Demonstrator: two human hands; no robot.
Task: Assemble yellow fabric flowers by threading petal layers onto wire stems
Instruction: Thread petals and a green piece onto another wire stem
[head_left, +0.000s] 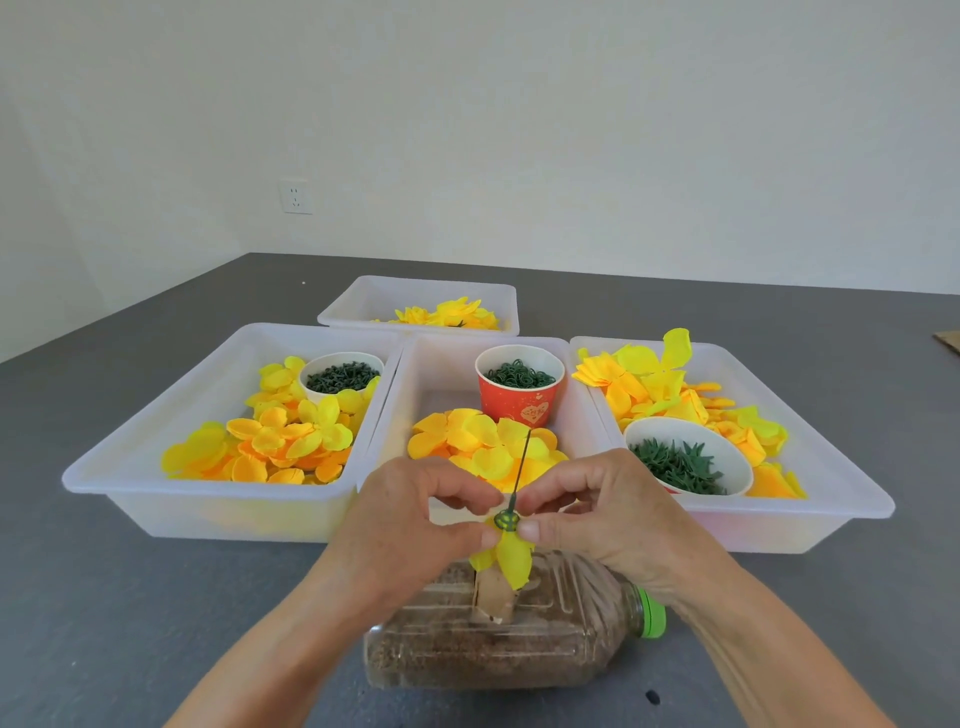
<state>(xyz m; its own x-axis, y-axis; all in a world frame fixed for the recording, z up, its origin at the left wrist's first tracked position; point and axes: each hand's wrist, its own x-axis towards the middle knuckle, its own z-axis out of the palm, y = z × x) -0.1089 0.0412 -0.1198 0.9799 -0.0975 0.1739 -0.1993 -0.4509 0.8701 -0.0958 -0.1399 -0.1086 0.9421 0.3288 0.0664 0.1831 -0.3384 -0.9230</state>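
Left hand (410, 519) and right hand (597, 512), both grips pinched on yellow fabric petal layer (506, 556) threaded on thin dark wire stem (521, 470), above table. Small green ring (507, 520) apparently seated. Next: another layer from middle translucent plastic tray (441, 364).

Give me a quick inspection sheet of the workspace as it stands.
Surface: grey table, four white trays.
Job's things: yellow flower on a dark wire stem; loose yellow petals in trays; red cup of green rings.
Clutter: plastic bottle lying on its side under the hands.
Grip: left hand and right hand both pinch the flower at the stem.
Cables: nothing seen.
Surroundings: white wall, wall socket.
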